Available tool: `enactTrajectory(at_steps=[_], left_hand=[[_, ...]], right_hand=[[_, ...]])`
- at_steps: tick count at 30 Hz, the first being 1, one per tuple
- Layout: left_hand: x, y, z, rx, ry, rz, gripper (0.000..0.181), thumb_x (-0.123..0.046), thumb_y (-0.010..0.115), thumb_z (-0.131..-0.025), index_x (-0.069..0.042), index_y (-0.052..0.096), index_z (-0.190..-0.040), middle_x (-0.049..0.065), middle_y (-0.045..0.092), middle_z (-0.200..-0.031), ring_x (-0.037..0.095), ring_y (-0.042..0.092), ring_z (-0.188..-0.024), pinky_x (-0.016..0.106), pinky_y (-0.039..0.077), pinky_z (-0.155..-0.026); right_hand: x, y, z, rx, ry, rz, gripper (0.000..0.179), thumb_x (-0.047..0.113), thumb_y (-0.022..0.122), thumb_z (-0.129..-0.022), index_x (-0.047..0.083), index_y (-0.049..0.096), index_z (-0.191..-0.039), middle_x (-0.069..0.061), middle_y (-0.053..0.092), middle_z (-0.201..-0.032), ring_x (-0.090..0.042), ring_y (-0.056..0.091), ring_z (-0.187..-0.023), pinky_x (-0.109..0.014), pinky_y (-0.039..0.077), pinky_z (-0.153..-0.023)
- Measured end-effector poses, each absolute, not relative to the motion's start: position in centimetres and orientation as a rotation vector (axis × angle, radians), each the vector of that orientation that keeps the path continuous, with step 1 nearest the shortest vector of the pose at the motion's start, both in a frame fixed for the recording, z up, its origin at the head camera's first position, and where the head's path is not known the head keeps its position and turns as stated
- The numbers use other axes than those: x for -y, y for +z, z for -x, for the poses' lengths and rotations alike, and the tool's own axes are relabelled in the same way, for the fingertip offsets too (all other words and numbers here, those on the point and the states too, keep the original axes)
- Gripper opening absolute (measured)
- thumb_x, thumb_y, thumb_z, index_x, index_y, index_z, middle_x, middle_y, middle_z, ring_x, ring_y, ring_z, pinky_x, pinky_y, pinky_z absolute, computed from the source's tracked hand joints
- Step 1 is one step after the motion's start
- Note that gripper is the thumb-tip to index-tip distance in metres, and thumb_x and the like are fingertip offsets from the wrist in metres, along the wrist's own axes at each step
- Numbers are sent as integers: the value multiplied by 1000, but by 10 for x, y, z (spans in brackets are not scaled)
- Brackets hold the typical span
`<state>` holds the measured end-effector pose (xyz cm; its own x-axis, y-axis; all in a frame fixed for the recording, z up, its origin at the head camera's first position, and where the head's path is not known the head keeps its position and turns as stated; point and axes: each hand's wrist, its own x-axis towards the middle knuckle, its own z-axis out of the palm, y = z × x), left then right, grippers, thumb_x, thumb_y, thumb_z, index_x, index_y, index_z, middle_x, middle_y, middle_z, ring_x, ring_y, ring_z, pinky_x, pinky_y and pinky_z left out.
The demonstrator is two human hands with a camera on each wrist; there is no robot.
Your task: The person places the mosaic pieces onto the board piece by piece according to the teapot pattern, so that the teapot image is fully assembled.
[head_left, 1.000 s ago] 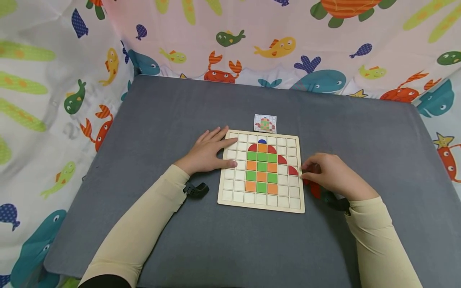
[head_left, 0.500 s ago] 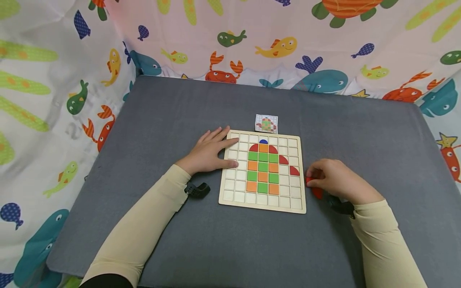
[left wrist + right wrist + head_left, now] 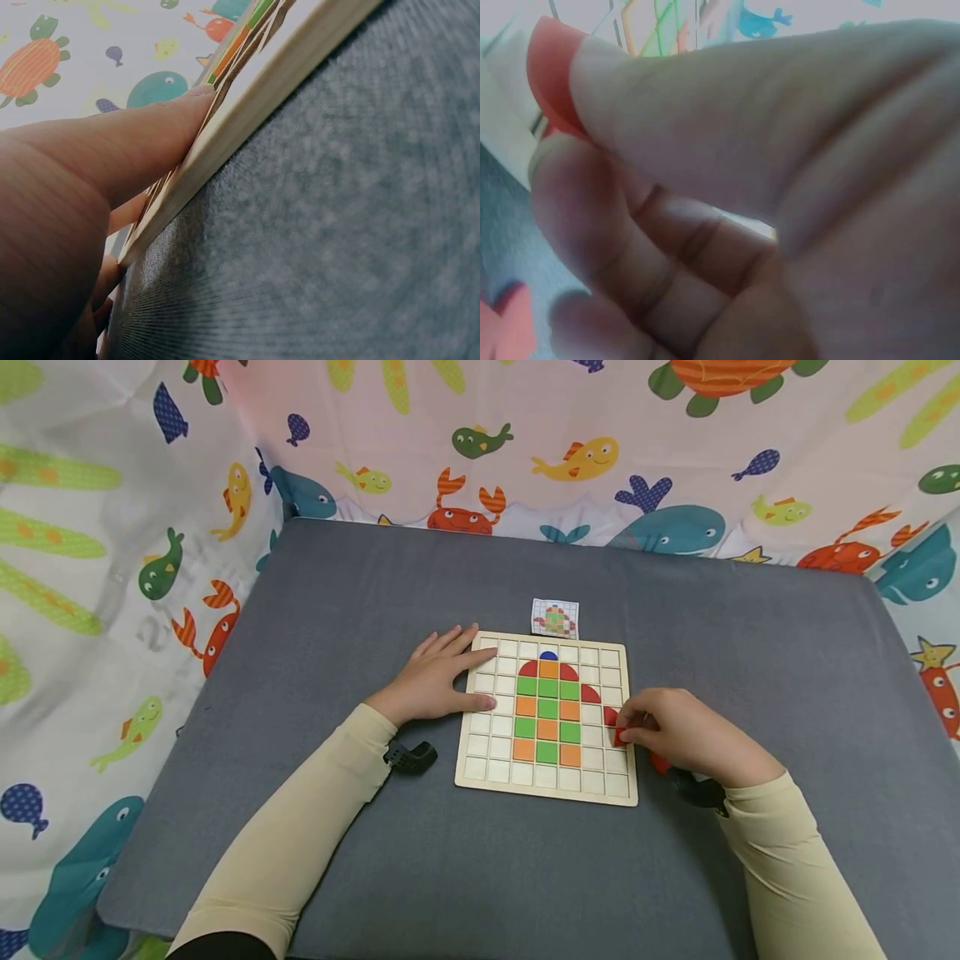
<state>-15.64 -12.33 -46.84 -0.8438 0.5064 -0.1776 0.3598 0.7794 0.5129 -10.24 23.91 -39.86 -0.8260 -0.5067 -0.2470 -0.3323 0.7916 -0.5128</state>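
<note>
A wooden grid board (image 3: 476, 768) lies on the grey table. Its middle columns hold green and orange squares (image 3: 547, 708), topped by red curved tiles and a blue half-round tile (image 3: 548, 655). Two red quarter-round tiles step down to the right. My left hand (image 3: 431, 681) rests across the board's left edge, fingers spread and thumb (image 3: 161, 127) on the rim. Between thumb and index finger, my right hand (image 3: 678, 731) pinches a red tile with a curved edge (image 3: 555, 71), over the right-hand column just below the lowest red quarter-round tile.
Loose red pieces (image 3: 660, 763) lie on the table right of the board, partly hidden under the right hand. A small printed pattern card (image 3: 555, 618) sits against the board's far edge. A sea-animal curtain (image 3: 412, 435) hangs behind and left of the table (image 3: 360, 877).
My right hand moved from the board's right edge to the loose red pieces, then came back left over the board with a red tile. The left hand keeps its place.
</note>
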Motion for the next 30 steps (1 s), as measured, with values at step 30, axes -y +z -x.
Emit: enactTrajectory(at_steps=[30], left_hand=[[123, -469, 156, -2666, 694, -660, 87, -70, 67, -92, -35, 36, -165, -1, 7, -177, 21, 0, -164, 45, -7, -130]], right_hand=[[-230, -413, 101, -2673, -645, 679, 12, 4, 83, -89, 12, 74, -87, 4, 67, -81, -10, 57, -70, -29, 50, -62]])
